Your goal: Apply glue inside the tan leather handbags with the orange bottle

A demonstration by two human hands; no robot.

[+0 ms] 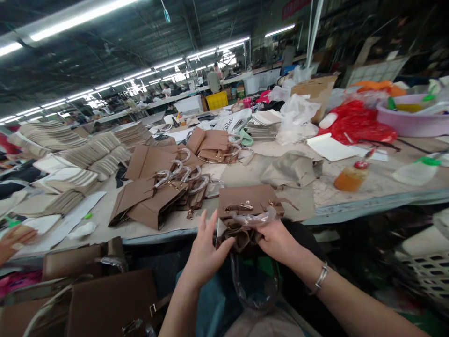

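Nearest the camera, 2 bare forearms (pixel 182 297) reach up to the hands. The left hand (pixel 206 257) stands with its fingers spread wide and its thumb pointing to the right, just beside the left side of a brown bag (pixel 249 196); whether it touches the bag is hard to tell. The right hand (pixel 275 238), with a silver bracelet (pixel 321 276) at the wrist, grips the bag at its right side; its fingertips are hidden. The bag lies at the front edge of the worktop (pixel 382 187), its bunched lining (pixel 241 239) facing the person. 1 wrapped handle (pixel 254 217) crosses the bag's front, and a wrapped loop (pixel 238 281) hangs below it.

To the left lies a pile of brown bags (pixel 143 203) with wrapped handles, and behind that a second pile (pixel 210 142). Crumpled beige material (pixel 289 169) lies beyond the held bag. Farther right stand a jar of amber liquid (pixel 351 178) and a green-capped bottle (pixel 417 172), with a red plastic bag (pixel 361 122) and a lilac basin (pixel 403 120) behind them. Stacks of pale panels (pixel 94 152) fill the left side. Another person's hand (pixel 19 238) shows at the left edge, above larger brown bags (pixel 112 299).
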